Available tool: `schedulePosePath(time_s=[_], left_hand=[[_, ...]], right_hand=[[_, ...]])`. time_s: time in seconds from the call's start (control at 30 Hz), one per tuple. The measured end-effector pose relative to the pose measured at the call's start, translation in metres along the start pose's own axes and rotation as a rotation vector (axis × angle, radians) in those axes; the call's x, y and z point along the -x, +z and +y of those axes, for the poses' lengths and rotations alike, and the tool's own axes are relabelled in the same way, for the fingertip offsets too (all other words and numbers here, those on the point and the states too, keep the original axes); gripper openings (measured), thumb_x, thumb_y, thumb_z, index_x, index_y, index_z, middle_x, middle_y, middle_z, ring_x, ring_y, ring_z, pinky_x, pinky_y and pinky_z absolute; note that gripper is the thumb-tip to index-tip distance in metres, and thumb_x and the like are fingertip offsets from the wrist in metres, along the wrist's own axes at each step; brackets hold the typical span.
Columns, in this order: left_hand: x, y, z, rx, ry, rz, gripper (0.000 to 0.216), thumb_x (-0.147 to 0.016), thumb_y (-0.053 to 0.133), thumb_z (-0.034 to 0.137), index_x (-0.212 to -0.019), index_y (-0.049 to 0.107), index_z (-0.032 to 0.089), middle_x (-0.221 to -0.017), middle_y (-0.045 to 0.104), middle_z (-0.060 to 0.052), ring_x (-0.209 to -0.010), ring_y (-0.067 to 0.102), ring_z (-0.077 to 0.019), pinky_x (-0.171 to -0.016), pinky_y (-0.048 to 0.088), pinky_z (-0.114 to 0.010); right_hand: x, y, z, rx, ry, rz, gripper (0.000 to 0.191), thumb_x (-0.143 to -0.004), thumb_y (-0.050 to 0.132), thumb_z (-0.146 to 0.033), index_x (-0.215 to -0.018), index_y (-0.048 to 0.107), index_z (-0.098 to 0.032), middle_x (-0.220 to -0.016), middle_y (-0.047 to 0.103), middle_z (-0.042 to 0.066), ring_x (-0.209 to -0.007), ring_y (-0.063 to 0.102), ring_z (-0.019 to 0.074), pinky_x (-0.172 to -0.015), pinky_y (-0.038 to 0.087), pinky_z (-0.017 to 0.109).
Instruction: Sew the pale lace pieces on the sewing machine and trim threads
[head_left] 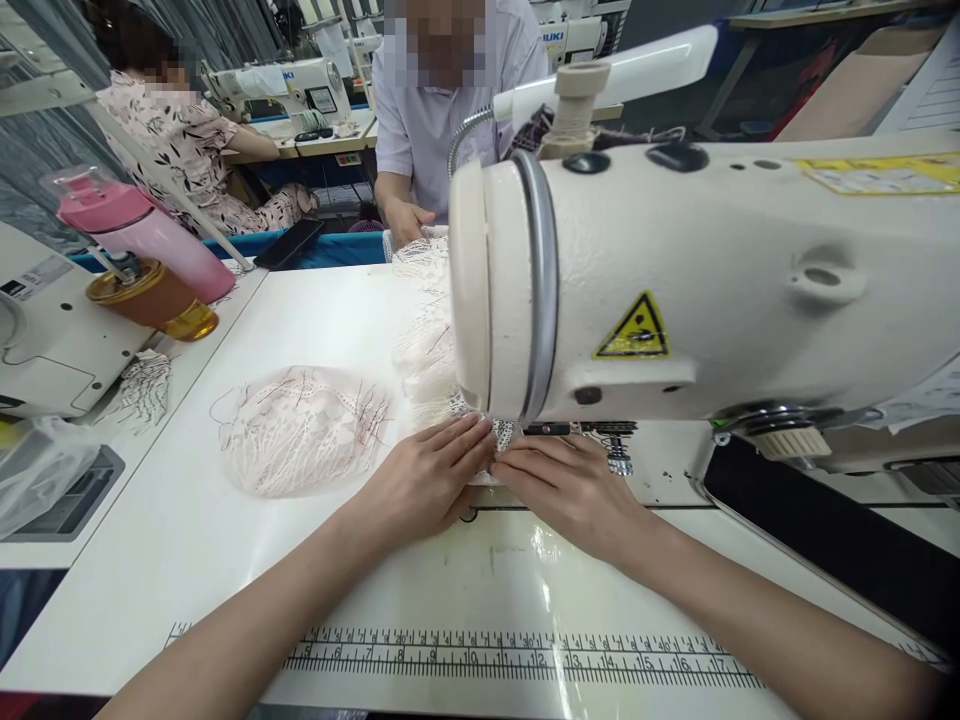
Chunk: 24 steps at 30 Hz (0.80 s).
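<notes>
Pale pink lace fabric [425, 335] runs from the far side of the table to beneath the head of a white sewing machine [675, 280]. Beside the needle area, my left hand [427, 475] has its fingers pressed together on the lace's near end. My right hand [574, 490] meets it from the other side, fingertips closed at the fabric edge under the machine head. Both thumbs are mostly hidden, and the machine head covers part of the stitching spot. A separate pale lace piece [307, 430] with loose dark threads lies flat to the left of my left hand.
A co-worker's hand [407, 222] touches the lace at the far edge. Left stand a pink bottle [142, 230], an amber cup [154, 300] and another machine [60, 320]. A black phone [289, 245] lies behind. A printed ruler [472, 655] runs along the front.
</notes>
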<state>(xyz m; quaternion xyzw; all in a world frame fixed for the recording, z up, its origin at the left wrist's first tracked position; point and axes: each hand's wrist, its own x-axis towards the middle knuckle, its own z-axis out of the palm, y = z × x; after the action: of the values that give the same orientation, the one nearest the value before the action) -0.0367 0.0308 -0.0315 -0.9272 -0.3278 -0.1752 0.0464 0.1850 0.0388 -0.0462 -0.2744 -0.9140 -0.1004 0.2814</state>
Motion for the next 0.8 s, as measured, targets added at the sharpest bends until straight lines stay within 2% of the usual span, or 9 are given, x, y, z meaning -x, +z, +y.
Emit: schedulePosePath(time_s=[0.37, 0.6, 0.8], left_hand=[[-0.002, 0.0, 0.003, 0.02, -0.038, 0.012, 0.039, -0.093, 0.048, 0.023, -0.126, 0.057, 0.006, -0.126, 0.065, -0.015, -0.124, 0.057, -0.0269, -0.103, 0.052, -0.042], [-0.007, -0.001, 0.01, -0.021, -0.09, 0.003, 0.037, -0.093, 0.047, 0.024, -0.123, 0.059, 0.007, -0.126, 0.065, -0.015, -0.119, 0.061, -0.0276, -0.1, 0.054, -0.043], [-0.009, 0.003, 0.017, -0.082, -0.133, 0.014, 0.038, -0.094, 0.046, 0.028, -0.122, 0.061, 0.006, -0.124, 0.065, -0.017, -0.117, 0.062, -0.0303, -0.096, 0.056, -0.044]], right_hand=[[0.004, 0.004, 0.001, -0.034, 0.023, -0.002, 0.026, -0.088, 0.052, 0.0, -0.099, 0.063, -0.021, -0.102, 0.073, -0.004, -0.094, 0.064, 0.0127, -0.079, 0.04, 0.03], [0.007, 0.004, 0.004, -0.063, 0.043, -0.053, 0.027, -0.09, 0.047, -0.001, -0.103, 0.063, -0.019, -0.109, 0.071, 0.0, -0.102, 0.062, 0.015, -0.081, 0.04, 0.032], [0.006, 0.001, 0.009, -0.06, 0.042, -0.068, 0.031, -0.088, 0.045, 0.002, -0.1, 0.064, -0.019, -0.106, 0.071, 0.001, -0.095, 0.062, 0.0132, -0.084, 0.043, 0.029]])
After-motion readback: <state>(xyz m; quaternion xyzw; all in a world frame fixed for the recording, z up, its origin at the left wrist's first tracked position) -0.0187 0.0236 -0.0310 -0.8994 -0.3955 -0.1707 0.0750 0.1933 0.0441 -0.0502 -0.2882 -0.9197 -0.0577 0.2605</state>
